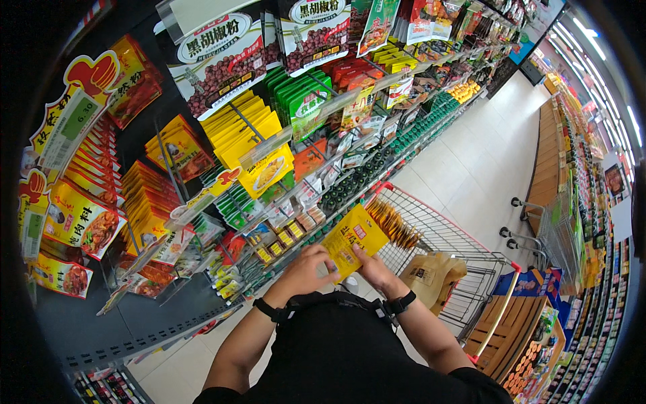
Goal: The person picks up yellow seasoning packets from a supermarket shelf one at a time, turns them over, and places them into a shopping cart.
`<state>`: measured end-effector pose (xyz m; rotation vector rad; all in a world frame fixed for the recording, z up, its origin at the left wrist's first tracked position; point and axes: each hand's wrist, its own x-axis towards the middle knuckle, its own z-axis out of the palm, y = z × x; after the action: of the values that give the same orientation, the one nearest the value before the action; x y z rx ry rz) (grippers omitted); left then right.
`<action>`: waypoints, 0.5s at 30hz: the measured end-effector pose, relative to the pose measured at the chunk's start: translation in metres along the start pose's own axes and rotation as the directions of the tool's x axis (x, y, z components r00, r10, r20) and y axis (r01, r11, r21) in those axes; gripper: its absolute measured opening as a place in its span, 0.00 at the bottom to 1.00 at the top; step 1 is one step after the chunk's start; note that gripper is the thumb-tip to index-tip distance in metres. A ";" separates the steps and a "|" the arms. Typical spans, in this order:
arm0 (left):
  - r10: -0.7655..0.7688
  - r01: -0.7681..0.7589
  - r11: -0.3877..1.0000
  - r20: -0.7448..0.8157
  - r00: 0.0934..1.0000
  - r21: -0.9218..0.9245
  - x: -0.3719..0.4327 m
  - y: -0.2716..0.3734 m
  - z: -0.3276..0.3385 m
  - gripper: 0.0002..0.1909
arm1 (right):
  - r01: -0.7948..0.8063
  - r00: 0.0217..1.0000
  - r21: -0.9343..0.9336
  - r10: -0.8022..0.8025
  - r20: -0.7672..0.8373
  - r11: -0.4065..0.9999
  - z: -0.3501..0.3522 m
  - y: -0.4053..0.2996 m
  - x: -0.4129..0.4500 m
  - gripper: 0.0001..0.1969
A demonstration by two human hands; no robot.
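A flat yellow seasoning packet [356, 240] with printed writing is held up in front of my chest. My right hand [376, 272] grips its lower right side, thumb across the front. At its lower left edge is my left hand [308, 267], fingers curled and thumb close to the packet; whether it pinches the edge I cannot tell. Just beyond stands a wire shopping cart [456, 232] with red corners. In it lie a row of stacked yellow-orange packets [393, 224] and a brown paper bag [434, 278].
At the left, a dark shelf rack carries hanging yellow packets [252, 146], green packets [303, 98] and large pepper powder packets [217, 55]. Dark-capped bottles [353, 182] line a lower shelf. A tiled aisle [474, 141] runs ahead. Wooden display stands [545, 146] and wire baskets [560, 227] stand at right.
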<state>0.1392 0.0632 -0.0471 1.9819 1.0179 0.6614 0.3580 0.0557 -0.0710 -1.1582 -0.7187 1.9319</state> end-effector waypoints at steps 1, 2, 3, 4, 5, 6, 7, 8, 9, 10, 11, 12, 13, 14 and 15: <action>0.004 -0.004 1.000 0.003 1.000 -0.002 -0.004 -0.006 -0.002 0.16 | 0.003 1.000 0.000 -0.003 -0.004 1.000 0.000 0.002 0.000 0.21; -0.139 0.140 0.990 -0.032 0.990 0.031 -0.008 -0.012 -0.005 0.17 | 0.022 1.000 0.121 -0.020 -0.023 0.992 0.001 0.004 0.000 0.21; -0.281 0.286 0.956 -0.075 0.957 0.058 -0.012 -0.017 -0.009 0.17 | 0.041 0.999 0.238 -0.032 -0.039 0.970 0.005 0.004 0.000 0.21; -0.289 0.289 0.957 -0.022 0.957 0.019 -0.013 -0.023 -0.014 0.17 | 0.044 0.999 0.324 -0.052 0.015 0.945 0.009 0.002 -0.001 0.21; -0.289 0.290 0.957 -0.026 0.957 0.018 -0.016 -0.027 -0.016 0.17 | 0.043 0.999 0.321 -0.051 0.017 0.946 0.013 0.002 0.000 0.21; -0.353 0.344 0.889 0.026 0.935 -0.302 -0.018 -0.023 -0.021 0.17 | 0.032 0.994 0.331 -0.065 0.087 0.943 0.016 0.002 0.000 0.21; -0.395 0.373 0.720 0.095 0.914 -0.585 -0.021 -0.021 -0.025 0.17 | 0.021 0.985 0.340 -0.078 0.156 0.940 0.020 0.003 0.000 0.21; -0.358 0.317 0.663 0.084 0.930 -0.679 -0.026 -0.036 -0.020 0.16 | -0.013 0.980 0.326 -0.053 0.192 0.945 0.023 0.004 0.001 0.21; -0.357 0.315 0.662 0.083 0.930 -0.680 -0.027 -0.034 -0.023 0.16 | -0.013 0.980 0.323 -0.052 0.192 0.946 0.028 0.004 0.002 0.21; -0.348 0.236 0.624 0.005 0.938 -0.745 -0.027 -0.030 -0.025 0.16 | -0.004 0.975 0.287 -0.060 0.214 0.958 0.033 0.004 0.003 0.22; -0.343 0.151 0.582 -0.073 0.937 -0.799 -0.027 -0.028 -0.028 0.15 | 0.005 0.969 0.251 -0.067 0.237 0.968 0.037 0.003 0.005 0.22; -0.341 0.147 0.582 -0.076 0.937 -0.800 -0.028 -0.031 -0.032 0.15 | -0.014 0.968 0.383 -0.084 0.238 0.924 0.039 0.001 0.008 0.22; -0.323 0.151 0.607 -0.068 0.944 -0.780 -0.030 -0.034 -0.037 0.15 | -0.013 0.967 0.379 -0.084 0.239 0.925 0.034 0.000 0.012 0.22; -0.305 0.155 0.633 -0.059 0.951 -0.759 -0.032 -0.037 -0.041 0.16 | 0.013 0.971 0.431 -0.115 0.212 0.902 0.025 0.001 0.018 0.20; -0.302 0.154 0.635 -0.060 0.951 -0.757 -0.034 -0.037 -0.046 0.16 | 0.041 0.972 0.485 -0.148 0.183 0.874 0.021 -0.002 0.022 0.19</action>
<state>0.0715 0.0671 -0.0557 1.0516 0.8790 0.9441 0.3333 0.0734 -0.0713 -0.6028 -0.3587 2.0146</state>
